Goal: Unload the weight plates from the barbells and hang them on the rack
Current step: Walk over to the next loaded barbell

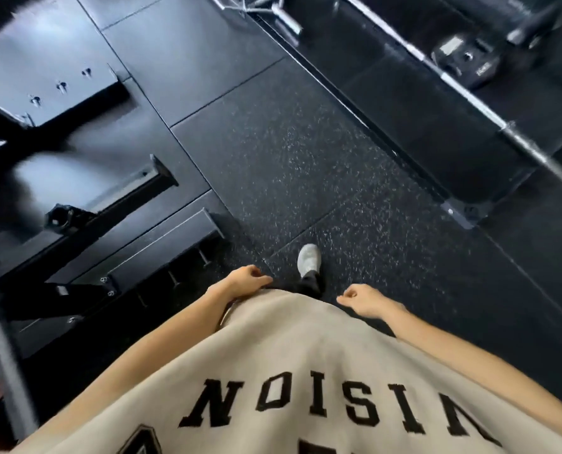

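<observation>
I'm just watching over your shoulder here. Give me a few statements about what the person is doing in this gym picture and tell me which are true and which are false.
1. Both hands are carrying a weight plate. False: the left hand and the right hand hold nothing, with fingers loosely curled.
2. A barbell lies to the upper right with its near sleeve bare. True.
3. The person wears a beige shirt with dark letters. True.
4. The floor under the person is bright red carpet. False: it is dark speckled matting.
5. One white shoe shows ahead of the hands. True.
</observation>
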The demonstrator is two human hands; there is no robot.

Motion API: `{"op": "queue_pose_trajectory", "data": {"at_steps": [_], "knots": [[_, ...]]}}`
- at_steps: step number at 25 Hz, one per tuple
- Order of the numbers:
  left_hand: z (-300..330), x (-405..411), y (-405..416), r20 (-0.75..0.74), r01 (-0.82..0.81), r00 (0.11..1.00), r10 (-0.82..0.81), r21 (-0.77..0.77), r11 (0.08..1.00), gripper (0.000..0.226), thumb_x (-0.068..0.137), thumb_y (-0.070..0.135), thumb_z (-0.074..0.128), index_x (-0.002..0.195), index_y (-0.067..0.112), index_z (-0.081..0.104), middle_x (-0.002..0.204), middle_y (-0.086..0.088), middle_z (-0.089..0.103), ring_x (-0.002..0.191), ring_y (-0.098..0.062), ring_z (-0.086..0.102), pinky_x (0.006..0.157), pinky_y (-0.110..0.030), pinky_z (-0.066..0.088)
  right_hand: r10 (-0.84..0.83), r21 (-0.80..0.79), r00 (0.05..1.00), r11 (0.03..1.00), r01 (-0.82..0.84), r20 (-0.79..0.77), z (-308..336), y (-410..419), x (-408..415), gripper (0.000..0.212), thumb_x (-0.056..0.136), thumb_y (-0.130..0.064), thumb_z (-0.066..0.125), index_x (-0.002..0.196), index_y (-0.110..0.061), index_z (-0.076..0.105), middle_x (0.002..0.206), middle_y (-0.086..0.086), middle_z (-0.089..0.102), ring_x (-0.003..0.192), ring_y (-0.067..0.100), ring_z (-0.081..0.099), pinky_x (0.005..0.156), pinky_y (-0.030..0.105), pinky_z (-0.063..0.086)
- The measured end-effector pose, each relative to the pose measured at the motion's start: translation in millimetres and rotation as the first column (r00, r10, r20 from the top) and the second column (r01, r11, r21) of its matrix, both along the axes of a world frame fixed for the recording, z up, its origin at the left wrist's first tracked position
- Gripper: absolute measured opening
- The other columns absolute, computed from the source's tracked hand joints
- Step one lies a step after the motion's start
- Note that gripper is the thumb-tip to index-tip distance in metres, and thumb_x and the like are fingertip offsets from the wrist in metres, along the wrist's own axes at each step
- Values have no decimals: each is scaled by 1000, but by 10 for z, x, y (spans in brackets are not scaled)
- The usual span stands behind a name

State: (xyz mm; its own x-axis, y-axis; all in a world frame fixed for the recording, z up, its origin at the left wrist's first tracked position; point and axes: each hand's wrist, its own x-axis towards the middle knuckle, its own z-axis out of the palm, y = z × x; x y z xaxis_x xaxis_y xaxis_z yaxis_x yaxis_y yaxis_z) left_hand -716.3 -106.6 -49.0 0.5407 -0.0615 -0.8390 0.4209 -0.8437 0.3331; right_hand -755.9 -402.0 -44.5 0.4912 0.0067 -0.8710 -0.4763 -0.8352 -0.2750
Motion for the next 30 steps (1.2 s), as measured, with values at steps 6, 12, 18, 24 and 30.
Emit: {"op": "queue_pose_trajectory", "data": {"at_steps": [6,12,18,24,30], "knots": [[146,1783,-289,24,-63,998,63,11,998,54,91,53,57,129,15,56,132,-6,59,116,-25,57,99,-34,46,22,-47,987,999,-14,162,303,-579,2271,37,91,-48,59,113,-19,64,122,6,64,110,24,58,96,36,45],[233,3375,-456,20,-230,973,232,-63,971,51,93,53,54,130,17,51,134,-5,54,114,-23,54,95,-35,45,112,-8,979,994,-112,171,282,-563,4044,38,93,-38,60,121,-13,62,125,7,62,115,25,55,94,33,41],[39,4774,-526,-76,-216,972,221,63,974,50,93,51,55,129,16,54,134,-7,57,116,-26,56,101,-38,45,303,26,950,952,-306,77,144,-476,5915,36,92,-41,61,117,-16,65,125,6,64,113,23,58,96,31,43],[293,6371,-226,57,-459,888,456,63,886,43,91,51,56,118,18,59,125,-6,63,109,-24,58,93,-34,46,440,9,892,897,-443,103,341,-197,8114,42,94,-46,57,122,-14,61,128,8,61,115,25,56,97,35,44],[31,7614,208,-25,-502,863,504,66,862,42,93,47,55,121,17,57,129,-7,61,114,-26,57,95,-34,44,542,37,839,838,-544,48,118,454,9606,42,95,-45,56,123,-14,60,127,6,60,115,24,56,100,38,43]]}}
